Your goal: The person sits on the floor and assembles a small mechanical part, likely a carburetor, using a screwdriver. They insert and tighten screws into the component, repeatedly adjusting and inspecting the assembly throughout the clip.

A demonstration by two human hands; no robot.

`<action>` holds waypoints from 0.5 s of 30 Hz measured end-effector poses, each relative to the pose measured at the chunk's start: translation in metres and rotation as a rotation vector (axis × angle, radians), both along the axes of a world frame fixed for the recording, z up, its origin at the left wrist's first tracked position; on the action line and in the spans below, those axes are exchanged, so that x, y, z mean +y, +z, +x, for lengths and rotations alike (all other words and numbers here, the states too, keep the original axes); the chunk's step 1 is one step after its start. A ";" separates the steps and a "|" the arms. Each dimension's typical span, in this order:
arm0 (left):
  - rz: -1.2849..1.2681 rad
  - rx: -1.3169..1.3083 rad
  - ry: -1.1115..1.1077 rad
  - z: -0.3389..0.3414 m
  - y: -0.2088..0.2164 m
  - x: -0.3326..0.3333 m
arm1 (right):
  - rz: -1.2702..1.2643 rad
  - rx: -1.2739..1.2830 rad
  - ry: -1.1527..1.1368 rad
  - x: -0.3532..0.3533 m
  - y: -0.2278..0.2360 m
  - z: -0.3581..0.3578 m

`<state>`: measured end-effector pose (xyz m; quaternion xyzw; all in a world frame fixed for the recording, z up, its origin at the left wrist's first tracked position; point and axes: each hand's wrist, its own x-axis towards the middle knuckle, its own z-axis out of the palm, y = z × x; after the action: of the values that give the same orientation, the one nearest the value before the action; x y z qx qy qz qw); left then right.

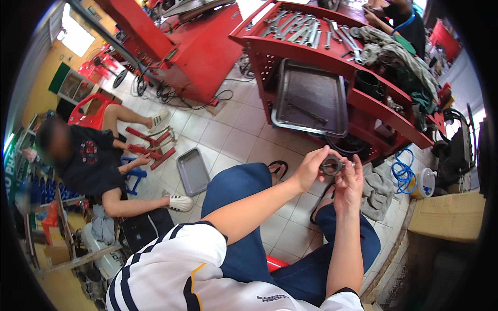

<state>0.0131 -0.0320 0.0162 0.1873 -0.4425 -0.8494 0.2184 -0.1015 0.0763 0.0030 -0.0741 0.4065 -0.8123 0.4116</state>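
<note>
Metal ring (330,166) is up in the air on the wearer's side of the red tool cart (290,50). Left hand (313,167) has fingers curled on one edge, right hand (349,182) is pinching the opposite edge. I'd guess it's light enough but stiff, not fragile, maybe slippery if there's oil on it. Best hold imo: outer rim, both sides, fingertips clear of the middle.

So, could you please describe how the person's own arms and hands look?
Both the left hand and the right hand are ungloved, and the forearms are bare. The left sleeve is short and white, with dark stripes toward the shoulder and a dark edge; the right sleeve is white too, also dark-edged.
</note>
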 end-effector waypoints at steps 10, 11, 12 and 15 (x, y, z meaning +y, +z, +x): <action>0.141 0.027 0.076 -0.004 0.001 -0.002 | -0.036 0.015 0.035 0.001 0.025 0.008; 0.123 0.000 0.091 -0.002 0.002 -0.002 | 0.007 0.003 0.032 0.000 0.025 0.009; 0.114 -0.014 0.072 0.000 0.001 -0.002 | 0.009 -0.001 0.043 -0.001 0.022 0.008; 0.101 0.024 0.062 -0.002 0.001 0.001 | -0.045 -0.044 0.068 -0.003 0.009 0.004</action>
<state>0.0109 -0.0312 0.0170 0.2017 -0.3906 -0.8655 0.2403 -0.0972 0.0735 0.0118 -0.0792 0.3760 -0.8082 0.4462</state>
